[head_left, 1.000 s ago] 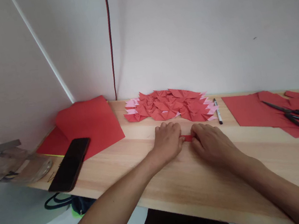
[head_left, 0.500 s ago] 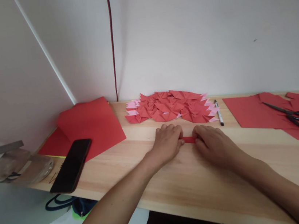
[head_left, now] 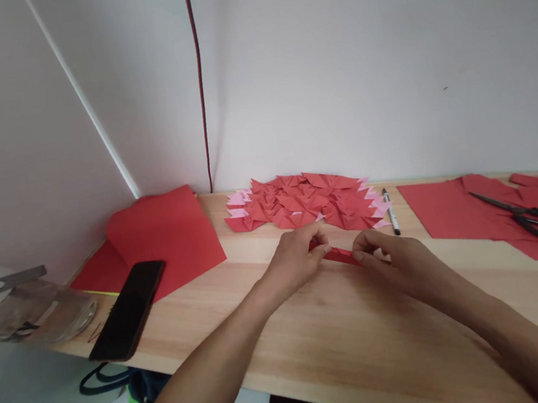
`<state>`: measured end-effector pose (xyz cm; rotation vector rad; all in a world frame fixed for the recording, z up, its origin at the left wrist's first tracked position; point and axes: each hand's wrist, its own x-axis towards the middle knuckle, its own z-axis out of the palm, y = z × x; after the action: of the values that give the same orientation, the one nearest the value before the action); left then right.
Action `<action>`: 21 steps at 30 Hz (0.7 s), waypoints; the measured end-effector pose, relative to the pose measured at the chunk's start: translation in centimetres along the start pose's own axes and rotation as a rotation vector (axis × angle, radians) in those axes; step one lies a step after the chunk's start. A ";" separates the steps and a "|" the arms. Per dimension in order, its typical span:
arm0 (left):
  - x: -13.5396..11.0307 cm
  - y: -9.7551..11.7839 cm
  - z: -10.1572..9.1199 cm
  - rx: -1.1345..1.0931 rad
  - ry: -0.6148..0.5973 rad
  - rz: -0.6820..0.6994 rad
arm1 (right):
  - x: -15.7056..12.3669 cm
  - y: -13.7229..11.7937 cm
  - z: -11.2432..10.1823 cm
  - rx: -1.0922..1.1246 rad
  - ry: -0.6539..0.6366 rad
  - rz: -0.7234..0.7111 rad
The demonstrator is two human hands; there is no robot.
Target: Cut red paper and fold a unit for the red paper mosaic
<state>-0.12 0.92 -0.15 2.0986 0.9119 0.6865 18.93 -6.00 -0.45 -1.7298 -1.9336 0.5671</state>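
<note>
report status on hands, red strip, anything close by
Left hand and right hand pinching red strip. Strip narrow, spanning between them. Folded paper pieces just beyond.

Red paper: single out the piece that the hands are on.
The narrow strip between the left hand and right hand; the pointed pieces, left sheets and right sheets lie on the table, untouched by either.

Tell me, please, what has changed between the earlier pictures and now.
The left hand and right hand have loosened from curling over the red paper strip to pinching it; the strip now slants in the picture, lower at the right hand. Both still hold it. The folded paper pieces, pen, scissors and phone stayed put.
</note>
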 end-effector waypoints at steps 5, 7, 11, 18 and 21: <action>-0.2 0.1 -1.1 -0.133 -0.075 -0.096 | -0.1 -0.1 -0.1 0.060 -0.064 0.028; -0.3 0.2 -1.5 -0.135 -0.128 -0.092 | -0.1 -0.1 -0.2 0.051 -0.097 0.032; -0.5 0.6 -1.5 -0.109 -0.207 -0.039 | -0.3 -0.5 -0.3 0.025 -0.163 -0.009; -0.7 0.7 -0.5 -0.051 -0.302 -0.064 | -0.4 -0.7 -0.1 -0.028 -0.178 -0.069; -0.7 0.7 -0.1 -0.065 -0.293 -0.071 | -0.3 -0.3 0.0 0.005 -0.177 -0.058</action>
<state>-0.33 0.10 0.34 2.0310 0.7848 0.3539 18.72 -6.32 -0.26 -1.6626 -2.0938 0.7251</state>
